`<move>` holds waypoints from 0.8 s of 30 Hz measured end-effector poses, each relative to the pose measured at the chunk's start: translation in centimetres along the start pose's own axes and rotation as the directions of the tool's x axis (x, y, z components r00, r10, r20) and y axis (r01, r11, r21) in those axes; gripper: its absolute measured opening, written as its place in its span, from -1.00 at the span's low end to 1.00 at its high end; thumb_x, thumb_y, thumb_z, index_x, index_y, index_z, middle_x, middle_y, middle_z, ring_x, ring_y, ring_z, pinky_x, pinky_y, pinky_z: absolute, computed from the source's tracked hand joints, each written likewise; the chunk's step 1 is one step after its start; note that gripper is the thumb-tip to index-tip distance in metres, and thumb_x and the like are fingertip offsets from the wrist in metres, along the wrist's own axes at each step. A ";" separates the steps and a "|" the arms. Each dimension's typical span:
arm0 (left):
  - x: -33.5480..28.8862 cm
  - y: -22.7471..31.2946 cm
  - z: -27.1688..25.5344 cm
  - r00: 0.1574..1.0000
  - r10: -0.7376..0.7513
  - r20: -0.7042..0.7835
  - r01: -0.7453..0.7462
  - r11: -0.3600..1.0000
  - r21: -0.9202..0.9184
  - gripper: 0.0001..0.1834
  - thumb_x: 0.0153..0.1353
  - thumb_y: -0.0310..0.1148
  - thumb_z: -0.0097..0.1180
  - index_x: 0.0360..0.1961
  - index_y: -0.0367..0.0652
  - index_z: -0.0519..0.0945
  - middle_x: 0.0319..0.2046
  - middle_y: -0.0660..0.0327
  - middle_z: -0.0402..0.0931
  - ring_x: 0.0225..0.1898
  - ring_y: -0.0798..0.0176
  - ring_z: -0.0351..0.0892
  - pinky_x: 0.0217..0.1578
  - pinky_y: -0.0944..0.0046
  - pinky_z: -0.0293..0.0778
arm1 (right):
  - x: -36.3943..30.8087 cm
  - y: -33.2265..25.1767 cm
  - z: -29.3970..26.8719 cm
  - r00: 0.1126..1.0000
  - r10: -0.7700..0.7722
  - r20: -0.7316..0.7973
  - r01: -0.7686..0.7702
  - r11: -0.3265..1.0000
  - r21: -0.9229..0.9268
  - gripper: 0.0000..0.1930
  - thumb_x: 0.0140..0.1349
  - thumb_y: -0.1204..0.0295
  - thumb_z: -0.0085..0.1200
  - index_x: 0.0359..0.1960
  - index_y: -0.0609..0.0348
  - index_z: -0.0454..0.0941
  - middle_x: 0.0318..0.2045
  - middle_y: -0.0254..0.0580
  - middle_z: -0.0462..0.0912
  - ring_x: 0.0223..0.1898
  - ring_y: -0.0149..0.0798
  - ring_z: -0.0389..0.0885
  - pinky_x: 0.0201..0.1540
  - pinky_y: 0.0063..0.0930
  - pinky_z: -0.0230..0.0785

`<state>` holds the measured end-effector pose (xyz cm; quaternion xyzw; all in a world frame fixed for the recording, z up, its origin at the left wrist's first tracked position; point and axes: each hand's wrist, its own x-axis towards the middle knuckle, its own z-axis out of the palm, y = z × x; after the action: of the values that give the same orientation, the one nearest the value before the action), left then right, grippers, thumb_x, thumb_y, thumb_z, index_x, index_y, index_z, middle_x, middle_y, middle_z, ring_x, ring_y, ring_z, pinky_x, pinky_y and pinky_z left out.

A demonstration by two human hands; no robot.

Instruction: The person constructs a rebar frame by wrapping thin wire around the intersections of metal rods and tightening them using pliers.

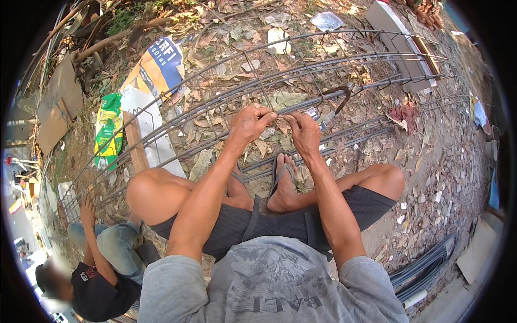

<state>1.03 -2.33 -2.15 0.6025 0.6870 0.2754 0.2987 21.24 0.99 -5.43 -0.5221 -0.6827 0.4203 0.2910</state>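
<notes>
A long rebar cage [388, 82] of lengthwise bars and bent stirrups stretches across in front of me. Both my hands meet at one of its near bars. My left hand [249, 126] has thumb and forefinger pinched together at the bar. Close beside it, my right hand [305, 132] pinches too, its fingertips almost touching the left ones. Whatever thin piece is between the fingertips is too small to make out. Just right of my right hand, a pair of pincers [344, 101] with curved brown handles rests on the bars.
A grey block [396, 43] supports the cage's far right end; a wooden piece [135, 141] lies under its left part. Nearby are a green bag [109, 129], a blue-and-orange bag [156, 67] and dry leaves. Another person [105, 280] crouches at lower left, a hand at the cage. Black rods [425, 269] lie lower right.
</notes>
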 end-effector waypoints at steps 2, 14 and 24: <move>-0.8 0.3 -0.3 0.997 -0.080 0.021 0.081 0.996 -0.035 -0.60 0.28 0.05 0.22 -0.11 0.00 0.82 -0.40 0.21 0.77 -0.39 0.20 0.72 -0.29 0.16 0.54 | -1.0 -0.4 0.6 0.943 -0.301 -0.144 0.225 0.892 -0.391 -0.74 0.42 0.15 0.15 -0.10 0.04 0.70 -0.46 0.04 0.70 -0.37 0.09 0.72 -0.29 -0.04 0.52; -1.0 1.0 -0.6 0.997 -0.063 -0.042 0.062 0.998 -0.016 -0.64 0.27 0.06 0.25 -0.12 0.10 0.83 -0.47 0.10 0.69 -0.40 -0.01 0.68 -0.30 0.00 0.53 | 1.3 -0.4 -6.7 0.866 0.134 -0.482 -0.146 0.989 0.012 -0.25 0.37 -0.08 0.22 0.40 0.20 0.40 -0.30 -0.12 0.63 -0.32 -0.25 0.57 -0.25 -0.20 0.45; -0.4 0.7 0.8 0.984 0.045 -0.174 -0.052 0.998 -0.035 -0.70 0.23 -0.03 0.27 -0.15 0.08 0.83 -0.47 0.08 0.71 -0.34 -0.08 0.70 -0.28 -0.06 0.54 | 8.9 8.4 -14.3 0.907 0.308 -0.288 -0.167 0.889 0.426 -0.55 0.33 0.21 0.35 0.10 0.27 0.62 -0.49 -0.42 0.54 -0.56 -0.47 0.32 -0.51 -0.35 0.05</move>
<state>2.13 -2.65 -2.19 0.5867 0.6900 0.3474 0.2429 34.61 14.22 -6.38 -0.6000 -0.4523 0.4822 0.4506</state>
